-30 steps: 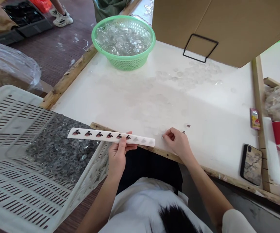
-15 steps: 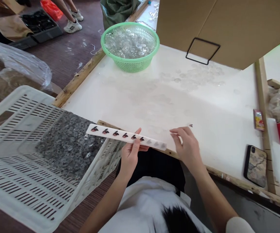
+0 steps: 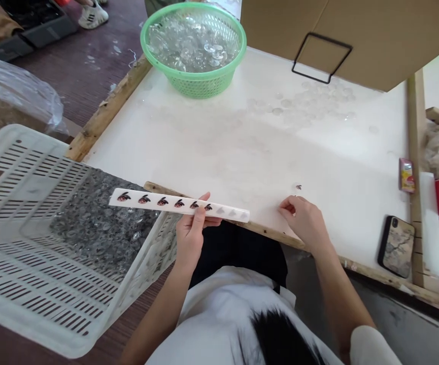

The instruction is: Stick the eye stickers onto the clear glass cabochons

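Observation:
My left hand (image 3: pixel 191 235) grips a white sticker strip (image 3: pixel 151 202) between thumb and fingers, over the table's front edge. Several small dark-and-red pictures run along the strip, and its right end shows only faint grey shapes. Low over the white table top, my right hand (image 3: pixel 306 221) has thumb and forefinger pinched together; whatever may be between them is hidden. Just beyond these fingers lies a small clear piece with a picture (image 3: pixel 298 187) like those on the strip.
A green basket (image 3: pixel 204 83) of clear discs stands at the back left. Flat clear discs (image 3: pixel 314 106) lie before a cardboard box (image 3: pixel 360 50). On the left is a white crate (image 3: pixel 90 304) of clear pieces. A phone (image 3: pixel 397 247) and small packet (image 3: pixel 407 175) sit right.
My right hand has moved slightly right, its fingertips now lower and closed together. The strip in my left hand has shifted left in view. The camera view has also shifted.

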Motion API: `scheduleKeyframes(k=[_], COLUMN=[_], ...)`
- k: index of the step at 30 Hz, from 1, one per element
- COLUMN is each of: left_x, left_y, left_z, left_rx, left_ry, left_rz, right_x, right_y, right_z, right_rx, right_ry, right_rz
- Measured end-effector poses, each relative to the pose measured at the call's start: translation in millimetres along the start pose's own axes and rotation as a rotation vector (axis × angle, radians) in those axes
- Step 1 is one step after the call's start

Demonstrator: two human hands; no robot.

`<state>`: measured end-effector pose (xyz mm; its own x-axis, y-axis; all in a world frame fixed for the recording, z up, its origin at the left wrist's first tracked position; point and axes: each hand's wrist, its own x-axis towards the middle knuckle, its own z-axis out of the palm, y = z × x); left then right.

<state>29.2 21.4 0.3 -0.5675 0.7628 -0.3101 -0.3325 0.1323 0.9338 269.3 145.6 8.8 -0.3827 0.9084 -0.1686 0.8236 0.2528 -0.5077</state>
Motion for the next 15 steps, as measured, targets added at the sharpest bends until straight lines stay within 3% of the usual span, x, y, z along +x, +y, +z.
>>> scheduleKeyframes(k=[7,12,15], left_x=[4,1,2], left_y=[-1,-4,-3], left_z=[4,2,-2], left_rx=[0.005,-0.032,-0.035], left_ry=[0.029,0.013,0.035], left_rz=[0.056,0.034,0.039], right_x=[-3,-11,-22], right_y=[20,34,25], right_z=[-24,-28,-38], right_rx=[0.207,0.154,0.267], right_ry=[0.075,0.181,0.074], right_rz=[0.154,0.208,0.136])
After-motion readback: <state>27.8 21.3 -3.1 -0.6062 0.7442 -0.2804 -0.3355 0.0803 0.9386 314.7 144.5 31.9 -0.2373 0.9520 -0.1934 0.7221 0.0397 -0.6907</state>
